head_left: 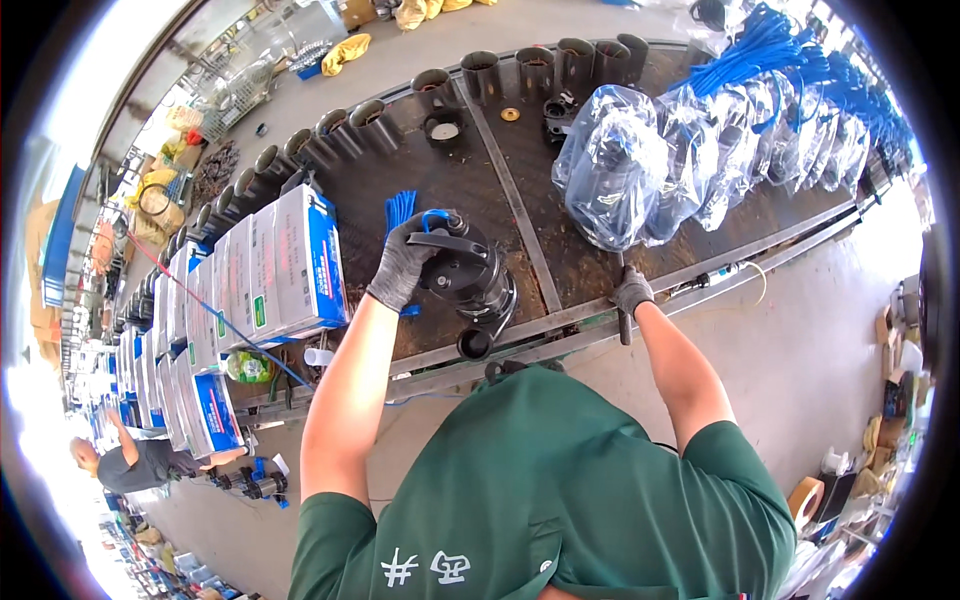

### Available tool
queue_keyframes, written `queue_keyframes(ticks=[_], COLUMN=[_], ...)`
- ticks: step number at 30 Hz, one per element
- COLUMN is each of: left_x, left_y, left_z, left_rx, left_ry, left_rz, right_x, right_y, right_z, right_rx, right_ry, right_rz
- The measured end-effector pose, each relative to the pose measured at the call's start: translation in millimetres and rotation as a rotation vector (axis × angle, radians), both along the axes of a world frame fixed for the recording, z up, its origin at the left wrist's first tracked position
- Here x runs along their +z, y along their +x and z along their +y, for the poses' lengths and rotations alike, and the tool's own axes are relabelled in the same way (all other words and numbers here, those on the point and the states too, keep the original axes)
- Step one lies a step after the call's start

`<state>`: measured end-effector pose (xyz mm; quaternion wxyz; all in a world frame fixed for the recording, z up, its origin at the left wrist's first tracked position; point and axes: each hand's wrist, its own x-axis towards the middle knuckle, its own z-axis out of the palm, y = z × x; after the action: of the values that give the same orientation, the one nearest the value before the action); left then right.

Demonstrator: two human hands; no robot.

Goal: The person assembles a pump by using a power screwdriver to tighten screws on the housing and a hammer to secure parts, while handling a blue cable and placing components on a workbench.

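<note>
My left hand (398, 270), in a grey glove, is closed round the top handle of a black submersible pump (472, 280). The pump stands on the dark worktop near its front edge, its round outlet (475, 344) toward me. A blue cable loop shows beside the glove, and a blue cable bundle (399, 212) lies just behind. At the front edge farther right, my right hand (632, 291), also gloved, is closed on a dark, narrow rod-like tool (625, 330); its exact kind is unclear. Just beyond it stands a pump in a clear plastic bag (612, 165).
More bagged pumps (690, 150) with blue cables (755, 45) line the right. Open dark metal cylinders (481, 75) stand along the far edge. Boxes (290, 260) are stacked at left, beside a green-labelled bottle (250, 367). Another person (140, 455) is at far left.
</note>
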<state>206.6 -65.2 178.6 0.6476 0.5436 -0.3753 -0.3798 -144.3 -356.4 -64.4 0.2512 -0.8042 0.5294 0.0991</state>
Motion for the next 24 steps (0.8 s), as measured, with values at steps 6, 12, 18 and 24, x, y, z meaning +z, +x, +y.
queue_keyframes(ticks=[6, 12, 18, 24], left_x=[-26.8, -28.3, -13.9, -22.7], left_y=[0.0, 45.5, 44.3, 30.8], left_z=[-5.4, -33.6, -39.3, -4.1], left_rx=[0.251, 0.492, 0.672, 0.811], left_ry=[-0.069, 0.114, 0.167, 0.060], left_rz=[0.036, 0.015, 0.040, 0.051], right_x=[12.5, 39.6, -51.3, 46.7], right_y=[-20.4, -17.3, 23.0, 123.8], right_z=[16.6, 49.3, 99.7, 176.9], right_rx=[0.052, 0.113, -0.117, -0.587], right_ry=[0.083, -0.103, 0.723, 1.839], right_rz=[-0.027, -0.013, -0.872, -0.885])
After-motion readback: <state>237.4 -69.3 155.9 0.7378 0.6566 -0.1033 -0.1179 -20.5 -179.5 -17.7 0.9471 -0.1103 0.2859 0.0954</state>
